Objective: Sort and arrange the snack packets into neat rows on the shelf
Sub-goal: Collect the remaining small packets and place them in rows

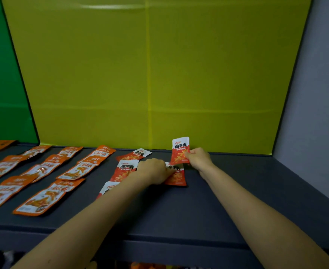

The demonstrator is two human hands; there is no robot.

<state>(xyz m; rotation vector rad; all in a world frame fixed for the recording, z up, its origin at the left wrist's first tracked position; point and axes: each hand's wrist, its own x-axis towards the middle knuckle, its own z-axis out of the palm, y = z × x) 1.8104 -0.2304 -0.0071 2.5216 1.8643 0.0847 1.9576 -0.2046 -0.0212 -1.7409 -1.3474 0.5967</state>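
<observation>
Packets (41,200) on grey shelf (227,191), yellow backboard (150,74); right hand (198,158) pinches upright packet (179,147), left hand (154,170) grips flat packet (176,179).

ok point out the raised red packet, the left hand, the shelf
raised red-and-white snack packet (179,150), head view, printed front
left hand (154,170), head view, back of hand
dark grey shelf (179,210), head view, bare top
</observation>
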